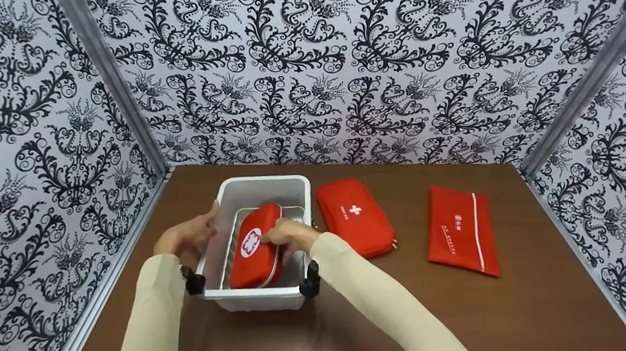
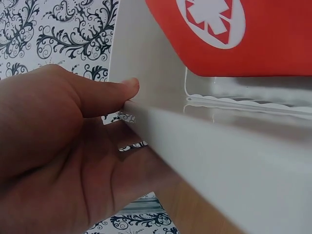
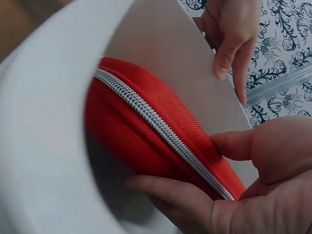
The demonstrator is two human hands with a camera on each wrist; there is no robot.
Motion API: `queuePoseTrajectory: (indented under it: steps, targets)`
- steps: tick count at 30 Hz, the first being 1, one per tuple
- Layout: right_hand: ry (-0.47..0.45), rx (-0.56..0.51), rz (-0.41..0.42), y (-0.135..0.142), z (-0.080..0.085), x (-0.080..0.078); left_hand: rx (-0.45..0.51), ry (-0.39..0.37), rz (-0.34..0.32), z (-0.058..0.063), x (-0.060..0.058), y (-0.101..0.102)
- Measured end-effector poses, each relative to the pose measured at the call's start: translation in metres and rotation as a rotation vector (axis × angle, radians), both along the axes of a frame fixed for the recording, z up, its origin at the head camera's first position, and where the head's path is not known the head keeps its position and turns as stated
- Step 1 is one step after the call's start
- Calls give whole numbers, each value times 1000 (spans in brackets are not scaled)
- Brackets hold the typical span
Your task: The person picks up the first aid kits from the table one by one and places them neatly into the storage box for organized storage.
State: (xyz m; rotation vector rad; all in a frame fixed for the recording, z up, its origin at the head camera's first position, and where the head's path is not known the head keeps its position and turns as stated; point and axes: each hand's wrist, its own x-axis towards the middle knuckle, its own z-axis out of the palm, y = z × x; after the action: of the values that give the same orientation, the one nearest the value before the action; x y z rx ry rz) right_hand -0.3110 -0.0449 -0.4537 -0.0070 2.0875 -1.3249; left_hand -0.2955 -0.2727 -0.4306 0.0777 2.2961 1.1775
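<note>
Over on the left of the brown table [image 1: 521,315], a white bin [image 1: 252,292] has a red zip pouch [image 1: 255,248] lying tilted inside it — white oval logo and all. The right hand [image 1: 289,234] has that pouch pinched, thumb and fingers on opposite sides of the zipper. The left hand [image 1: 189,233] is gripping the bin's left wall, thumb at the rim, fingers outside. Just right of the bin there's a red first-aid bag [image 1: 358,224] — then a flat red pouch [image 1: 460,231] farther right.
</note>
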Motion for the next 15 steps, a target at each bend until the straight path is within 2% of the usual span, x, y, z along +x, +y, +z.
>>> queuePoseTrajectory:
  steps: [10, 15]
  targets:
    - [21, 30, -3, -5, -9, 2, 11, -2, -3, -1, 2, 0]
    - [52, 65, 12, -8, -12, 2, -33, 43, -36, -2, 2, -1]
